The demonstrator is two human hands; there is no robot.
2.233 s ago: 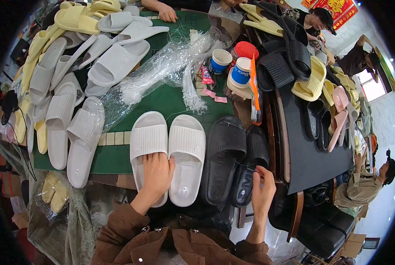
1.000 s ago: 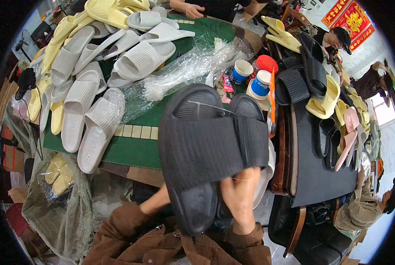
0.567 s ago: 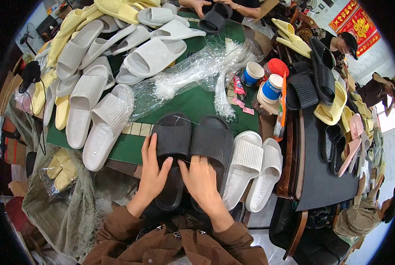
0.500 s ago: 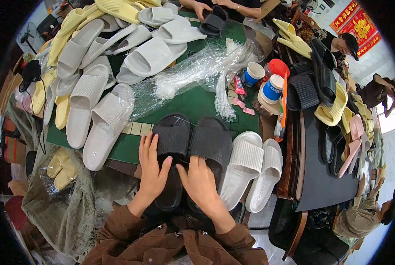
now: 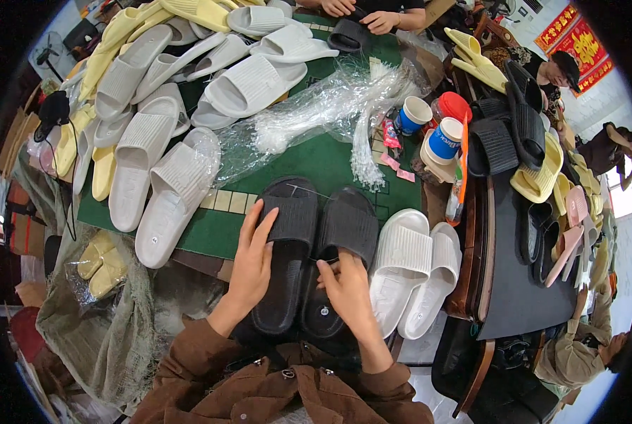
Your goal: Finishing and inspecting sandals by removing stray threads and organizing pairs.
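Two black slide slippers lie side by side in front of me, toes away, at the table's near edge. My left hand [image 5: 251,261] grips the left black slipper [image 5: 282,283] at the outer side of its strap. The fingers of my right hand [image 5: 349,288] reach under the strap of the right black slipper [image 5: 349,225], its fingertips partly hidden, with the thumb bent toward the gap between the pair. A thin clear tie [image 5: 309,190] runs across the two straps near the toes. Just right of them lies a white pair, the nearer being a white slipper [image 5: 399,272].
Grey slippers [image 5: 178,201] and yellow slippers [image 5: 188,13] pile up at the left. A plastic bag of clear ties [image 5: 287,127] lies mid-table. Paper cups [image 5: 443,141] stand at the right, beside more black slippers [image 5: 492,145]. Across the table a co-worker's hands [image 5: 379,22] handle a black slipper.
The right black slipper has turned a little, its heel now more visible. My right hand has shifted right with its fingers at the strap; my left hand has closed more on the left slipper.
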